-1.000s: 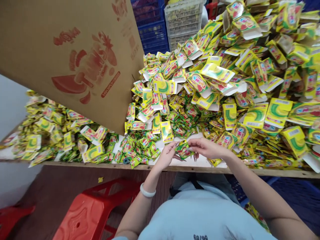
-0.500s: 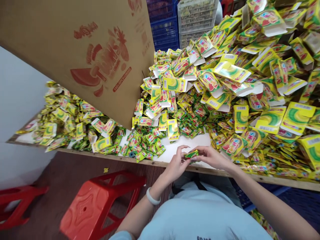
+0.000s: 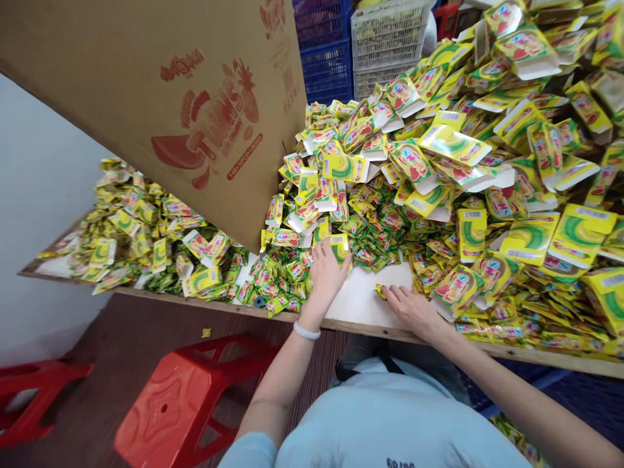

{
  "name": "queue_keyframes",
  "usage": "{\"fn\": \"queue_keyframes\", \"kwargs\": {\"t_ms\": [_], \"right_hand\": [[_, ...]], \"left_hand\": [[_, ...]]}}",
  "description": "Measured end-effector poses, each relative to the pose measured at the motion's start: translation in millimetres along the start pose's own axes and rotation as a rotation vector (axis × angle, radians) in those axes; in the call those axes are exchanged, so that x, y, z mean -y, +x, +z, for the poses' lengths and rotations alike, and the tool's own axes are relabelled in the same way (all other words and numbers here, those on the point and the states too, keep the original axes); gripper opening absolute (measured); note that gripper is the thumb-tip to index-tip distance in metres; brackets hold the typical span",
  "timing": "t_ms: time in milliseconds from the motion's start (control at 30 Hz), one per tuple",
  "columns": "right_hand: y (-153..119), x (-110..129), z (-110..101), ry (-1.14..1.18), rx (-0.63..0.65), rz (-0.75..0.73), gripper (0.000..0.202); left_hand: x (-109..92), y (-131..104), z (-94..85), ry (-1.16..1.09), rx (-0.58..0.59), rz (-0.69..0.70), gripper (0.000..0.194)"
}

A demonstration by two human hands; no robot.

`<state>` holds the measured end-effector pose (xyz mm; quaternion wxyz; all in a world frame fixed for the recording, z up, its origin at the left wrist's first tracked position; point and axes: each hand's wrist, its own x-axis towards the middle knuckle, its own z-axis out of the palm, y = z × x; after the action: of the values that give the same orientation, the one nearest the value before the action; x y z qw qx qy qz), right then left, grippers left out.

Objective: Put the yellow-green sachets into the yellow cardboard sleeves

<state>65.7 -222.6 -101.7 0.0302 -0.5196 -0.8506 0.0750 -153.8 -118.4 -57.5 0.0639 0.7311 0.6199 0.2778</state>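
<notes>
Sachets (image 3: 366, 252) look light, soft, slippery; best pinched at sealed edges. Left hand (image 3: 327, 272) grips a yellow carton (image 3: 340, 247); right hand (image 3: 412, 307) presses spread on one sachet (image 3: 379, 292).

Seen from above at six o'clock: a pale blue short-sleeved top (image 3: 390, 422), plain and loose, with small dark printed characters near the bottom edge, partly cut off by the frame. Bare forearms from seven and four o'clock. On the left wrist, a smooth white bangle (image 3: 306, 331), rounded and unmarked. Left hand (image 3: 326, 273) and right hand (image 3: 412, 305) without gloves or rings in sight; nails too small to make out. Just beyond the top's upper hem, a dark strap or band (image 3: 375, 364) over grey fabric, detail unclear.
</notes>
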Motion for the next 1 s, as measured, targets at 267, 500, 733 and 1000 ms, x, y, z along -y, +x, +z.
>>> {"fn": "queue_keyframes", "kwargs": {"t_ms": [267,500,733,1000], "right_hand": [[-6,-27,-6,1.018,-0.141,0.246,0.025],[-9,-30,-13,1.739,-0.116,0.397,0.046],[-14,-37,-48,1.805,-0.282,0.435,0.045],[21,-15,-146,1.351,-0.304,-0.079,0.023]], "left_hand": [[27,46,-17.8,0.278,0.405,0.752,0.065],[46,54,-20.7,0.289,0.567,0.839,0.062],[15,3,-7.5,-0.653,0.482,0.231,0.034],[-56,-40,-35.4,-1.137,0.893,-0.1,0.04]]}}
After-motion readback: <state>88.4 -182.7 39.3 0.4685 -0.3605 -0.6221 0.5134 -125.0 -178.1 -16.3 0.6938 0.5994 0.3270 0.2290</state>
